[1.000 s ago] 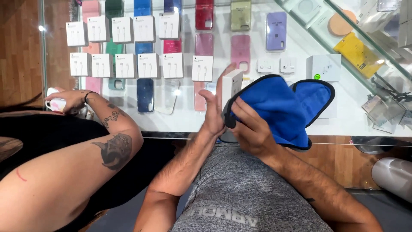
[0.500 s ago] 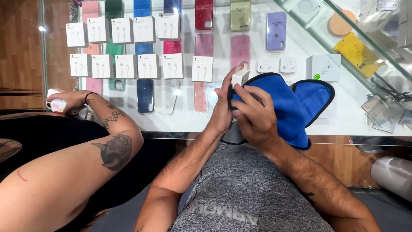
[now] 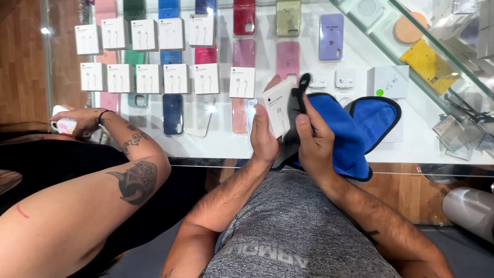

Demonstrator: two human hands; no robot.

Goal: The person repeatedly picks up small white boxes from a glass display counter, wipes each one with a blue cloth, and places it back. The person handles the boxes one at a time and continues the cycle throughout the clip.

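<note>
Since earlier frame: small white box (image 3: pixel 278 110) lifted clear of blue cloth (image 3: pixel 346 128), now tilted at frame centre. Left hand (image 3: pixel 264 135) clenched around box's lower edge, thumb on front face. Right hand (image 3: pixel 315 138) gripped cloth's dark edge, pinched upward beside box. Cloth draped over glass counter (image 3: pixel 216 144) right of centre. Rows of white boxes (image 3: pixel 149 77) upper left. Tattooed arm (image 3: pixel 123 170) of another person lower left.

A single head-worn camera looks steeply down from close above the wearer's chest, facing forward over a glass display counter (image 3: pixel 216 146), with wooden floor (image 3: pixel 20 67) at left.
</note>
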